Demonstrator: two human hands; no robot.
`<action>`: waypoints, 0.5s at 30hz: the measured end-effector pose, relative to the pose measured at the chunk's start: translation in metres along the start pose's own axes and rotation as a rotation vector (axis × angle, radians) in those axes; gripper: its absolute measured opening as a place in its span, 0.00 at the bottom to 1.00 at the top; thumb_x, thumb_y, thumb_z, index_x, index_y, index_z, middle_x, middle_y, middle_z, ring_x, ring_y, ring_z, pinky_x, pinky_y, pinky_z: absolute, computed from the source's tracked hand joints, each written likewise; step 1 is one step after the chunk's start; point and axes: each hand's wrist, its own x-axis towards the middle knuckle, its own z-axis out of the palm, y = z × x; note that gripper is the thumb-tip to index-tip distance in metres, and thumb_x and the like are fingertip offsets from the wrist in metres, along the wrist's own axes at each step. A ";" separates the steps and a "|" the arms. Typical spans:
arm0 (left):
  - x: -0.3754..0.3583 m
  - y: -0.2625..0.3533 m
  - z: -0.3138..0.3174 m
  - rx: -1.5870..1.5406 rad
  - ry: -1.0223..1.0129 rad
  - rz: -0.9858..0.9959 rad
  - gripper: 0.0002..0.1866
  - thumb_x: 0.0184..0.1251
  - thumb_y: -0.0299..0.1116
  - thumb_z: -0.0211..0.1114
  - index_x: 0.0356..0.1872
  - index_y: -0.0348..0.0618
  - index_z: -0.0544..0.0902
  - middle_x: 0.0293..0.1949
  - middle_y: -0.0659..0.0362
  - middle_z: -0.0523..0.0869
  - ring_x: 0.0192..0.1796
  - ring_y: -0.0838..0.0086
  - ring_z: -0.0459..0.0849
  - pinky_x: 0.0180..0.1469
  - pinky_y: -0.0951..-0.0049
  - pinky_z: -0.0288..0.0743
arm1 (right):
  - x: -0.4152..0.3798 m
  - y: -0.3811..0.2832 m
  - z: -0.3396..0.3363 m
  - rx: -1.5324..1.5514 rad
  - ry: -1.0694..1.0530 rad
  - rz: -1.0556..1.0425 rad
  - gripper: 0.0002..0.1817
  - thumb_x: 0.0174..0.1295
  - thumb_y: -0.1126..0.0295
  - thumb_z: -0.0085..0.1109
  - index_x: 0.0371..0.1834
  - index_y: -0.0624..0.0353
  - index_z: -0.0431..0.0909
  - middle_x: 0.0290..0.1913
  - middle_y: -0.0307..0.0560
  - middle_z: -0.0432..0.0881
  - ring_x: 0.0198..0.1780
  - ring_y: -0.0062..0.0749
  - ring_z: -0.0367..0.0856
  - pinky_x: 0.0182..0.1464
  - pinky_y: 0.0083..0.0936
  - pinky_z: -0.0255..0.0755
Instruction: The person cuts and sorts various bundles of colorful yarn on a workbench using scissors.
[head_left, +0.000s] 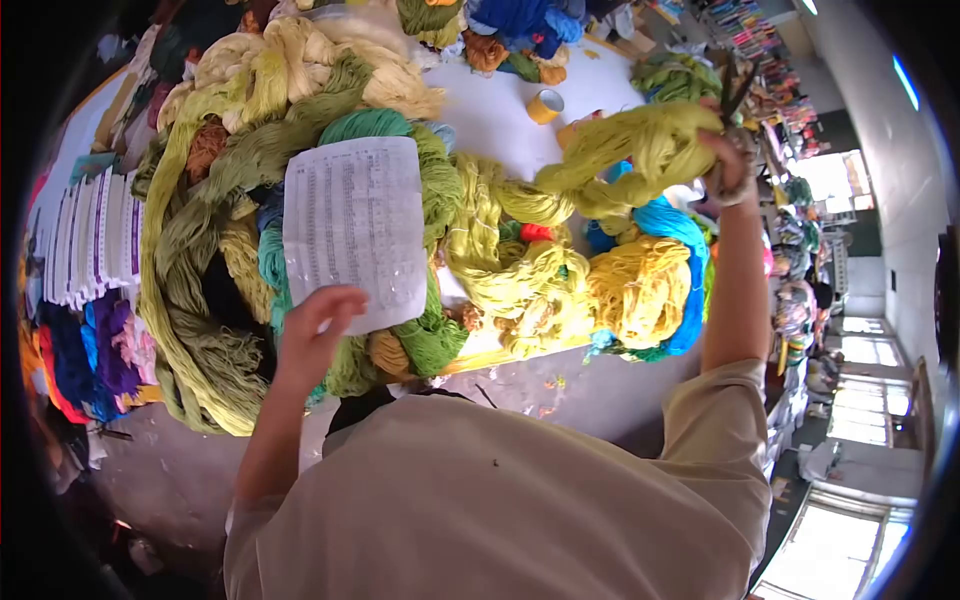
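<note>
My right hand [732, 165] is raised at the upper right, closed around a yellow-green skein [650, 145] that stretches left over the table. Dark scissors [738, 92] stick up from the same hand. My left hand [325, 325] is at the lower left corner of a printed sheet [355, 230], its fingers loosely bent and slightly apart, with nothing visible in them. The sheet lies on green and teal yarn. Right of it, more yellow-green yarn [515, 265] is heaped beside a golden-yellow skein [640, 290] and a bright blue one [688, 270].
Large olive skeins [190, 290] and cream yarn [290, 60] cover the left of the white table [480, 110]. A yellow-rimmed roll [545, 106] stands near the back. Stacked white papers [90, 240] are at far left. Colourful yarn shelves and windows [865, 410] line the right.
</note>
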 end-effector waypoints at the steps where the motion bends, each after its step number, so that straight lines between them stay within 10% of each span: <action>1: 0.005 -0.005 0.023 -0.106 -0.050 0.064 0.10 0.76 0.24 0.59 0.53 0.36 0.81 0.45 0.57 0.87 0.49 0.74 0.86 0.54 0.73 0.80 | 0.007 -0.010 -0.013 -0.423 -0.189 -0.590 0.15 0.59 0.76 0.64 0.50 0.63 0.83 0.61 0.54 0.80 0.61 0.41 0.80 0.63 0.38 0.75; 4: 0.018 0.004 0.079 -0.232 -0.159 0.176 0.14 0.73 0.23 0.61 0.57 0.39 0.79 0.46 0.58 0.88 0.50 0.76 0.86 0.52 0.74 0.80 | 0.002 -0.109 0.016 -0.869 -0.457 -1.223 0.11 0.72 0.69 0.54 0.49 0.60 0.83 0.64 0.64 0.76 0.63 0.49 0.78 0.67 0.40 0.71; 7: 0.029 0.048 0.120 -0.132 -0.217 0.386 0.16 0.72 0.22 0.61 0.59 0.39 0.78 0.46 0.59 0.88 0.48 0.77 0.86 0.52 0.75 0.80 | -0.041 -0.174 0.051 -0.590 -0.347 -0.869 0.15 0.70 0.77 0.49 0.57 0.53 0.78 0.66 0.71 0.72 0.68 0.61 0.72 0.70 0.54 0.67; 8: 0.034 0.061 0.135 -0.193 -0.260 0.405 0.15 0.72 0.20 0.59 0.58 0.38 0.79 0.50 0.58 0.86 0.51 0.76 0.84 0.55 0.74 0.78 | -0.040 -0.188 0.042 -0.662 -0.478 -1.094 0.21 0.65 0.76 0.52 0.62 0.60 0.75 0.66 0.67 0.74 0.67 0.57 0.73 0.72 0.49 0.65; 10: 0.046 0.088 0.170 -0.348 -0.325 0.458 0.13 0.73 0.19 0.56 0.55 0.37 0.79 0.52 0.57 0.84 0.53 0.76 0.83 0.56 0.74 0.76 | -0.093 -0.217 0.079 -0.286 -0.130 -0.537 0.40 0.57 0.63 0.59 0.71 0.75 0.63 0.65 0.61 0.75 0.67 0.47 0.74 0.72 0.36 0.65; 15: 0.086 0.101 0.247 -0.194 -0.075 0.475 0.07 0.73 0.24 0.55 0.42 0.33 0.81 0.42 0.54 0.87 0.41 0.75 0.84 0.43 0.71 0.76 | -0.166 -0.229 0.030 -0.137 -0.274 -0.636 0.36 0.65 0.60 0.55 0.71 0.73 0.64 0.63 0.62 0.77 0.63 0.49 0.79 0.67 0.41 0.71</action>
